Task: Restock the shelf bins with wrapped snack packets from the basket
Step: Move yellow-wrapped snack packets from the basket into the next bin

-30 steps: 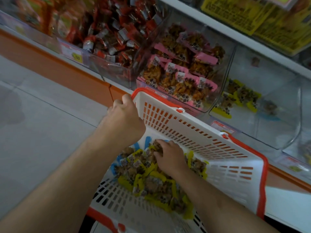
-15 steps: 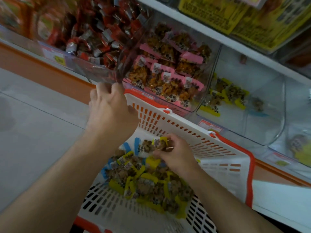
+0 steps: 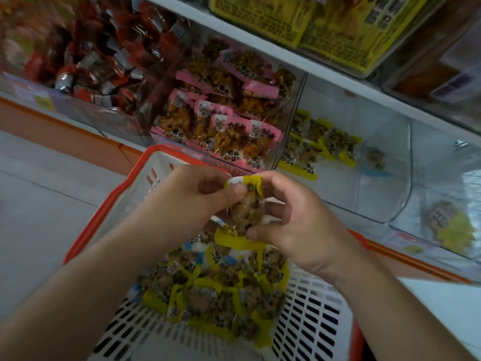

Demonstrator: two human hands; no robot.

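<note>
2 hands (image 3: pixel 197 196); 1 white basket (image 3: pixel 307 319) with red rim; 1 yellow-edged packet (image 3: pixel 243 204) held up. Loose packets heaped in basket (image 3: pixel 216 290): too many, overlapping, can't count. 4 clear bins on the shelf: red-wrapped (image 3: pixel 86 61), pink (image 3: pixel 223 113), yellow (image 3: pixel 320 142), one at the right edge (image 3: pixel 447 225).

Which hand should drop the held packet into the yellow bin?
Likely right. The right hand sits nearer the yellow-packet bin and pinches the packet; the left hand would cross over.
</note>
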